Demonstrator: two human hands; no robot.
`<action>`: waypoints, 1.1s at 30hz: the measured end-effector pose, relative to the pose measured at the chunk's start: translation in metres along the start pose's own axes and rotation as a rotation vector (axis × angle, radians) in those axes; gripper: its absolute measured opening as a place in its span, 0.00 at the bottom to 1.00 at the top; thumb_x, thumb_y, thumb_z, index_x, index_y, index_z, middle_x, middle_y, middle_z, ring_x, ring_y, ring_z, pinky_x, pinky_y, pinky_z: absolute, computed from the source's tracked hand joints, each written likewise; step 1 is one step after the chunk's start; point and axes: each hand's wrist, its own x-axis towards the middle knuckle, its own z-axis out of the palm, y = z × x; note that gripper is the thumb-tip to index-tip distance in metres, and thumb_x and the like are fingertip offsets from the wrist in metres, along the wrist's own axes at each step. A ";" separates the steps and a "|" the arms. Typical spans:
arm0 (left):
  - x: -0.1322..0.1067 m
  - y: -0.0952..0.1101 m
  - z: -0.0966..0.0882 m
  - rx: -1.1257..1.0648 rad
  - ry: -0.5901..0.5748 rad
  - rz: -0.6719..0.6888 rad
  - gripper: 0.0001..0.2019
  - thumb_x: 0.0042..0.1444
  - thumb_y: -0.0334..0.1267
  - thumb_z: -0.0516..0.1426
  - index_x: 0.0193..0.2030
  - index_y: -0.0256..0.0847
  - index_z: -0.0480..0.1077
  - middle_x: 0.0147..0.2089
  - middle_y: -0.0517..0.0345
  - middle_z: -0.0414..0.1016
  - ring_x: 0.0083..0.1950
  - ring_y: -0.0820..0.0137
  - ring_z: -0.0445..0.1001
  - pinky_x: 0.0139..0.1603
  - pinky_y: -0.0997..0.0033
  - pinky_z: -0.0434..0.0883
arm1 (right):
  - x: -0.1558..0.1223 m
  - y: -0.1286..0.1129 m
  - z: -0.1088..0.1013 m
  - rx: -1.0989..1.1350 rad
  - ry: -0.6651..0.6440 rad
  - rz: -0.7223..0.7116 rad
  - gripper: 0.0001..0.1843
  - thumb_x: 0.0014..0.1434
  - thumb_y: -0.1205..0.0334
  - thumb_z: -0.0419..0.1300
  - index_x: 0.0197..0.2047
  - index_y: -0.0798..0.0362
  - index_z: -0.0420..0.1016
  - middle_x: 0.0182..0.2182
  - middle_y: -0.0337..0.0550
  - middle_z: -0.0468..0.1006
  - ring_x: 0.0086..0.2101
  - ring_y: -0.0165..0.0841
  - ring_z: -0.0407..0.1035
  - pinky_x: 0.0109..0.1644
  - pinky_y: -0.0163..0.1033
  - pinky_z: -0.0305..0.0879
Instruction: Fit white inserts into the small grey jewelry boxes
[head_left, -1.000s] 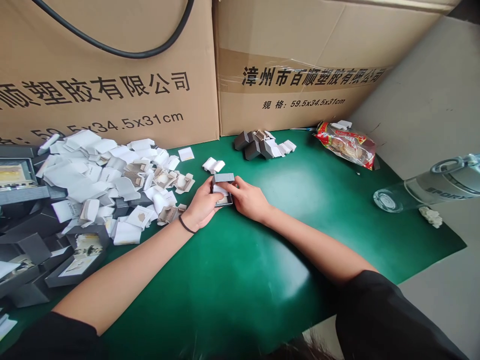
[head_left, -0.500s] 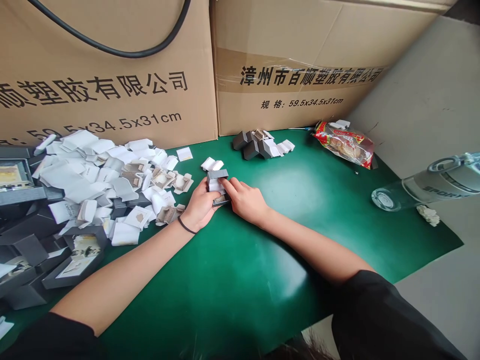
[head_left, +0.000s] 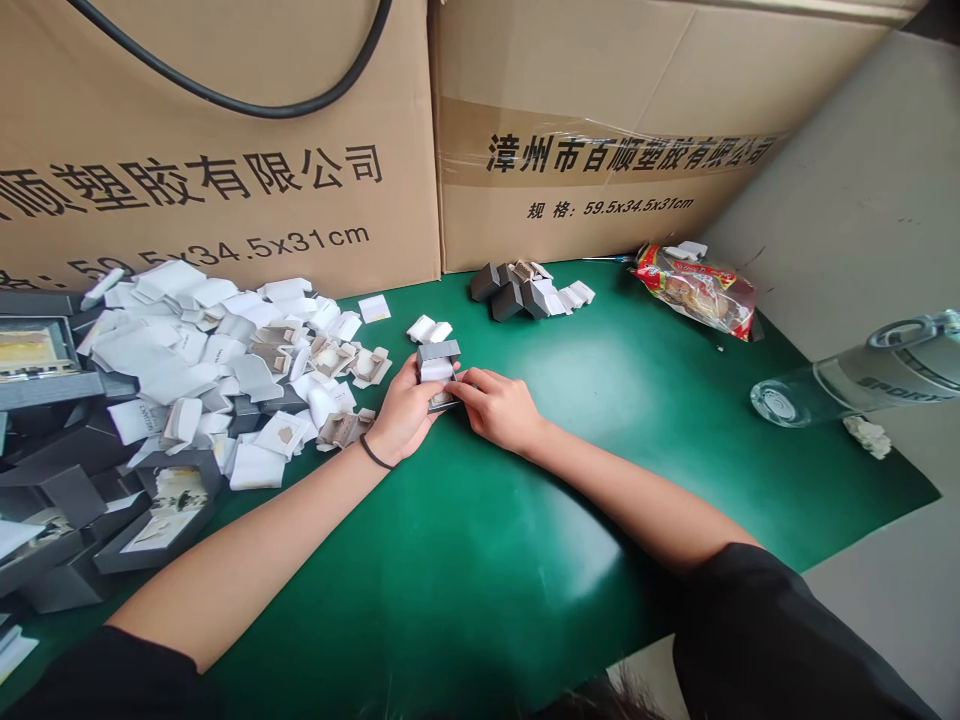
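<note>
A small grey hinged box with a white lining stands open on the green mat, its lid raised. My left hand wraps round the box's left side, a black band on the wrist. My right hand grips the box's lower right edge with its fingertips. Both hands are closed on the box at the mat's middle. A heap of white pads and card inserts lies just left of my left hand.
Two big cardboard cartons stand along the back, a black cable across the left one. Grey boxes pile up at left, a smaller cluster behind. A snack bag and a lying bottle are at right.
The box's lid tilted further up and the box shifted slightly left in my hands. My right fingers slid from its top down to its lower right edge.
</note>
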 end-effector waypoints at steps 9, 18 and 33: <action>-0.001 0.000 0.001 0.054 -0.009 0.017 0.18 0.46 0.29 0.59 0.46 0.43 0.67 0.44 0.56 0.76 0.46 0.68 0.74 0.40 0.71 0.70 | 0.001 -0.003 -0.005 -0.015 -0.074 0.019 0.22 0.62 0.70 0.45 0.55 0.50 0.68 0.42 0.43 0.76 0.37 0.31 0.68 0.25 0.36 0.50; -0.001 -0.002 -0.001 0.040 -0.025 0.012 0.19 0.46 0.28 0.59 0.46 0.43 0.67 0.41 0.58 0.75 0.43 0.70 0.74 0.40 0.72 0.71 | 0.002 -0.004 -0.007 -0.021 -0.120 0.041 0.20 0.62 0.69 0.45 0.55 0.50 0.68 0.42 0.45 0.75 0.38 0.32 0.67 0.26 0.34 0.51; 0.000 0.004 0.000 0.009 -0.019 -0.063 0.18 0.43 0.24 0.57 0.43 0.40 0.67 0.38 0.58 0.74 0.38 0.73 0.73 0.36 0.74 0.70 | -0.001 0.001 -0.003 -0.074 -0.027 -0.023 0.26 0.63 0.68 0.45 0.63 0.48 0.59 0.41 0.45 0.76 0.36 0.30 0.69 0.31 0.32 0.58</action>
